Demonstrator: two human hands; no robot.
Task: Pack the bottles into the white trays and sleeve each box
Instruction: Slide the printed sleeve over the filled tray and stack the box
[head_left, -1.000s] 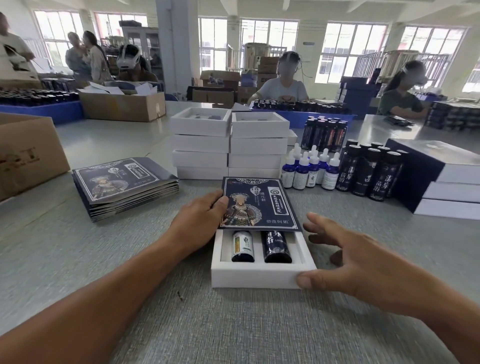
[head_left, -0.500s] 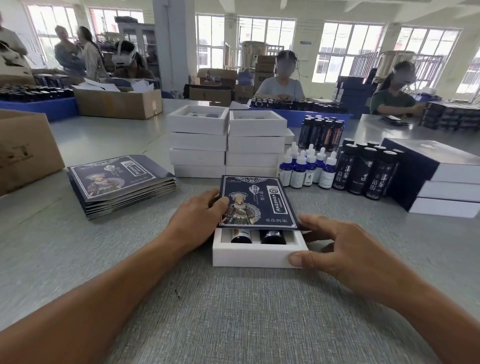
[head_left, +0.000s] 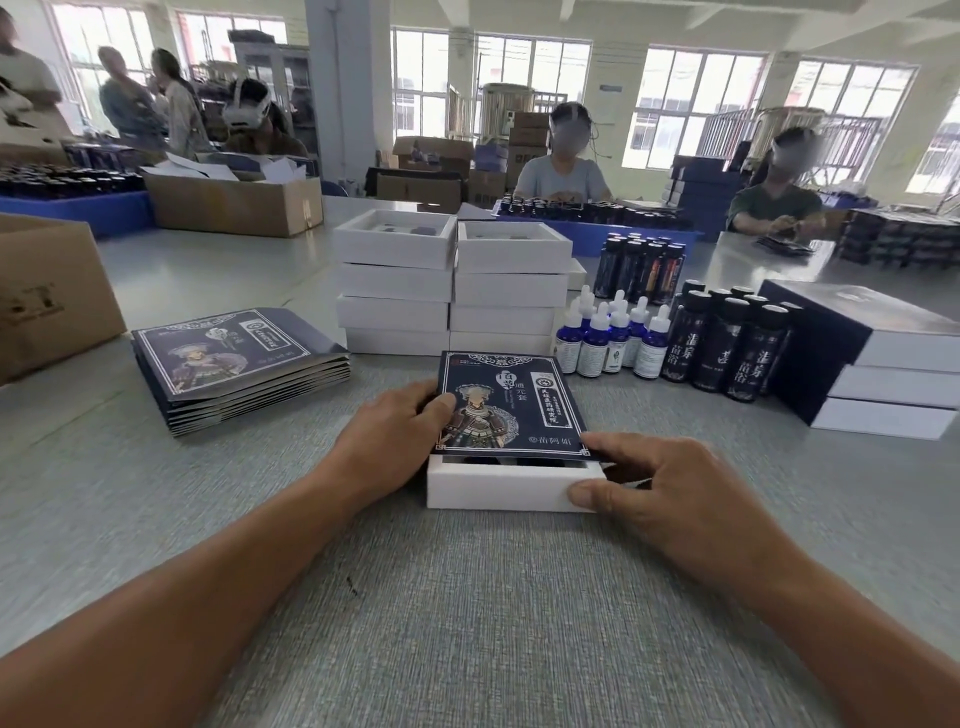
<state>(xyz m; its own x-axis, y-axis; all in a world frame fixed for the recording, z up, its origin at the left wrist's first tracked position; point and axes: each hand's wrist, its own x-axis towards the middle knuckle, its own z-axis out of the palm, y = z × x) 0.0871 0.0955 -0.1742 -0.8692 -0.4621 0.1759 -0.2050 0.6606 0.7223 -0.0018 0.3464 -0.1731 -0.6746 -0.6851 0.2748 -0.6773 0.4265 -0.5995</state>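
Head view: the white tray lies flat on the grey table, directly in front of the person. The dark printed sleeve already covers most of it; only a narrow strip at the near end is open, and the bottles inside are almost hidden in the shadow there.

The step in hand seems to be the sleeving of this box, and I judge it nearly finished. To do it well, the tray should go straight into the sleeve, with both long edges parallel, so that no corner catches and the thin card does not buckle. The push is best given at the near wall of the tray, while the other hand keeps the sleeve from sliding away.

The left hand rests at the left edge of the sleeve, its fingers curled around this edge and its thumb on the printed top. The right hand is at the near right corner: the thumb presses on the front wall of the tray and the fingers lie bent along the right side, so it holds the tray. Both forearms come in low over the table.

Further back stand stacked white trays, dropper bottles, dark bottles and a pile of flat sleeves.
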